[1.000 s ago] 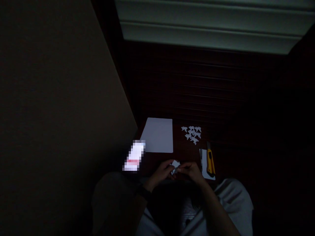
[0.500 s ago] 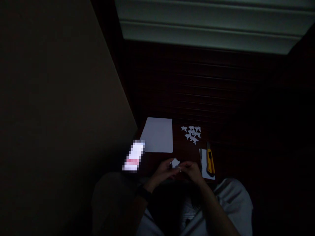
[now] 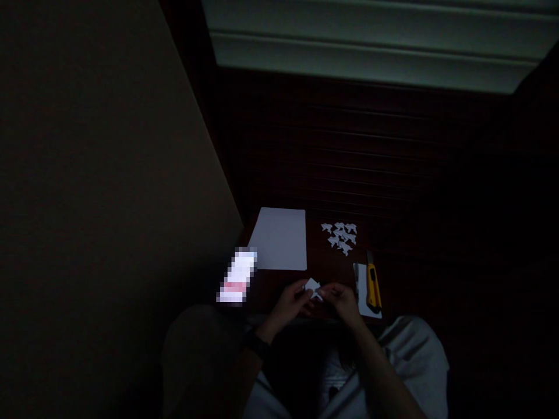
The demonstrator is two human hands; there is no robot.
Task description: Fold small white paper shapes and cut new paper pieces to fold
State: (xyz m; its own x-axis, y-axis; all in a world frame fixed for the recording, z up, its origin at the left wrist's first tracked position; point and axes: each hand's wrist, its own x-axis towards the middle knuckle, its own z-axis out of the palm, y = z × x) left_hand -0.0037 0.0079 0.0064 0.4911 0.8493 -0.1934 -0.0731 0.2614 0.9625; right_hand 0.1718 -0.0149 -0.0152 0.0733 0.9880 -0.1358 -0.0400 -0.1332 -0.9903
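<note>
A small folded piece of white paper [image 3: 311, 284] is held between my two hands, low in the middle of the view. My left hand [image 3: 293, 302] pinches it from the left side. On its right edge close the fingertips of my right hand [image 3: 342, 299]. The fingers hide part of the paper, and the dim light blurs the fine folds. Beyond my hands, to the right, lies a cluster of several small folded white paper figures [image 3: 340, 235]. A larger sheet of white paper [image 3: 280, 238] lies flat ahead and to the left.
On the right, a yellow utility knife [image 3: 372, 288] rests partly over a white paper piece [image 3: 362, 297]. A lit phone-like screen [image 3: 238, 276], blurred out, is at the left. The dark tabletop [image 3: 315, 256] meets a wall [image 3: 152, 174] at the left and dark slats [image 3: 349, 151] behind.
My right fingers have shifted on the folded paper, and more of its white surface shows between my hands. The other things on the table have stayed put.
</note>
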